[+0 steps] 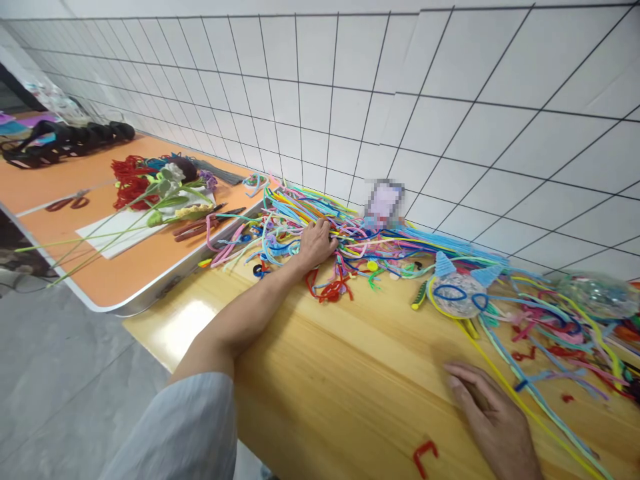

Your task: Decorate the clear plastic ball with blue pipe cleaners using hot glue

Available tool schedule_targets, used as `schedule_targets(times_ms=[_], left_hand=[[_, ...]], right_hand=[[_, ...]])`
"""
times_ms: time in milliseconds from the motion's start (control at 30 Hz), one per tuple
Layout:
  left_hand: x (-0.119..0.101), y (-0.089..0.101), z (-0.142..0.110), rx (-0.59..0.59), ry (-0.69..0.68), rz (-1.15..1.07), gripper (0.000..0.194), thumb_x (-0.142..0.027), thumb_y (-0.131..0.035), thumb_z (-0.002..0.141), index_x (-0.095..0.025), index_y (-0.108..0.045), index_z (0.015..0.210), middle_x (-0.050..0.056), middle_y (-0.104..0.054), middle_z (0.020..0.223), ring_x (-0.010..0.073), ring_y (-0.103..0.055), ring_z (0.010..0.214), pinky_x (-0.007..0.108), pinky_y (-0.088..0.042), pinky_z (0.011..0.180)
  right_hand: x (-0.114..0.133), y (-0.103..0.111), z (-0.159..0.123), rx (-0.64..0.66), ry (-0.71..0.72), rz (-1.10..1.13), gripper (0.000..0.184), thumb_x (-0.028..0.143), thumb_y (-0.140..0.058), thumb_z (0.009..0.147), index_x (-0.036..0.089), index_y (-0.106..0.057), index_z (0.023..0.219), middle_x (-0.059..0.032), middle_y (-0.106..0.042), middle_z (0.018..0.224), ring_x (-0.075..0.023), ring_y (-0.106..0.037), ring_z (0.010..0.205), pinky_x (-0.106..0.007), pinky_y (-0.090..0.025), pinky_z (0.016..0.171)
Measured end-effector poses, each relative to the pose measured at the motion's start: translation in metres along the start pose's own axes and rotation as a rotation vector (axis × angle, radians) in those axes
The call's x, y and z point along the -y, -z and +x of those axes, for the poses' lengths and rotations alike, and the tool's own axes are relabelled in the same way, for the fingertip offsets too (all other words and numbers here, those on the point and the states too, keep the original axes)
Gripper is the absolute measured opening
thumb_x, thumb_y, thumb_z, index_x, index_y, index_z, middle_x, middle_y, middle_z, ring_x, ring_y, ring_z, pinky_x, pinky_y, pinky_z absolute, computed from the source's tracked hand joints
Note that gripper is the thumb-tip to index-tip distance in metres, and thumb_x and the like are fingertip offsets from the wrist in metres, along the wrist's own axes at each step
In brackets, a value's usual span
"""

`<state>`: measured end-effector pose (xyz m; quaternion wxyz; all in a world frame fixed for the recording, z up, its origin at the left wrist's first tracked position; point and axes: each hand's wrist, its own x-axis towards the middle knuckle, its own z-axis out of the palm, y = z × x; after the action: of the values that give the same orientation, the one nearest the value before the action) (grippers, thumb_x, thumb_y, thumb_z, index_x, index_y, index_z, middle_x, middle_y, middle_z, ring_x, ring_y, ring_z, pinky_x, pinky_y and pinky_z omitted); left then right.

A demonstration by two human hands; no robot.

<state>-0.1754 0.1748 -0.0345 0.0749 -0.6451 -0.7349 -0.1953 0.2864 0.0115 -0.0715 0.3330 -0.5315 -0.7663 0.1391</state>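
Stretched across the table, my left hand (pixel 316 245) is in a tangled heap of pipe cleaners (pixel 280 223) in many colours. Its fingers are bent down into the heap, and the fingertips and whatever they grip are hidden. My right hand (pixel 497 420) rests on the wood at the lower right, thumb apart from the loosely stretched fingers, holding nothing. Near it lie a short bent red pipe cleaner (pixel 425 457) and long yellow and pale green pipe cleaners. Beyond it stands a clear round object (pixel 457 297) with blue pipe-cleaner ears and blue loops like glasses.
A phone (pixel 384 203) with a blurred screen leans near the tiled wall. Left of the wooden table (pixel 310 360), an orange table (pixel 125 267) carries pipe-cleaner flowers (pixel 170 187), scissors (pixel 70 200) and pliers (pixel 197 229). Another clear round object (pixel 597 297) sits far right.
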Motion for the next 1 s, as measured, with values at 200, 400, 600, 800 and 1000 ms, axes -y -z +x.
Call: schedule_targets(times_ms=[200, 400, 600, 800, 1000], left_hand=[[-0.0006, 0.0006, -0.0008, -0.001, 0.005, -0.009, 0.028, -0.033, -0.060, 0.103, -0.018, -0.067, 0.126, 0.018, -0.071, 0.138, 0.0384, -0.066, 0.124, 0.051, -0.052, 0.110], [-0.0018, 0.0020, -0.0011, -0.003, 0.019, -0.021, 0.029, -0.032, -0.060, 0.103, -0.019, -0.065, 0.128, 0.018, -0.071, 0.137, 0.0383, -0.066, 0.126, 0.051, -0.052, 0.111], [-0.0033, 0.0033, -0.0010, -0.003, 0.032, -0.042, 0.028, -0.033, -0.061, 0.103, -0.019, -0.065, 0.126, 0.019, -0.070, 0.139, 0.0373, -0.067, 0.128, 0.049, -0.053, 0.112], [-0.0027, 0.0017, -0.0023, -0.023, 0.045, -0.067, 0.031, -0.031, -0.062, 0.102, -0.017, -0.061, 0.130, 0.023, -0.058, 0.163, 0.0378, -0.064, 0.141, 0.049, -0.052, 0.117], [-0.0018, -0.0027, -0.0015, -0.031, 0.033, -0.081, 0.030, -0.029, -0.061, 0.102, -0.017, -0.062, 0.130, 0.019, -0.066, 0.153, 0.0363, -0.066, 0.135, 0.048, -0.051, 0.119]], right_hand=[[0.0003, -0.0003, 0.0002, 0.007, -0.013, 0.004, 0.048, 0.070, -0.062, 0.103, 0.030, -0.088, 0.097, -0.0057, -0.090, 0.105, -0.0270, -0.086, 0.097, -0.037, -0.071, 0.089], [0.0002, 0.0004, 0.0003, 0.026, -0.039, 0.000, 0.049, 0.071, -0.062, 0.102, 0.030, -0.089, 0.097, -0.0068, -0.090, 0.106, -0.0280, -0.086, 0.098, -0.038, -0.071, 0.090], [0.0013, 0.0015, 0.0016, 0.016, -0.044, 0.004, 0.051, 0.074, -0.062, 0.100, 0.030, -0.089, 0.095, -0.0066, -0.090, 0.103, -0.0286, -0.086, 0.096, -0.038, -0.072, 0.089], [0.0008, 0.0021, 0.0024, 0.021, -0.047, 0.006, 0.052, 0.074, -0.063, 0.100, 0.030, -0.089, 0.095, -0.0064, -0.090, 0.104, -0.0290, -0.086, 0.097, -0.039, -0.071, 0.090], [-0.0022, 0.0007, 0.0025, 0.019, -0.047, 0.002, 0.050, 0.073, -0.064, 0.100, 0.030, -0.089, 0.095, -0.0065, -0.090, 0.105, -0.0292, -0.086, 0.097, -0.040, -0.071, 0.090]])
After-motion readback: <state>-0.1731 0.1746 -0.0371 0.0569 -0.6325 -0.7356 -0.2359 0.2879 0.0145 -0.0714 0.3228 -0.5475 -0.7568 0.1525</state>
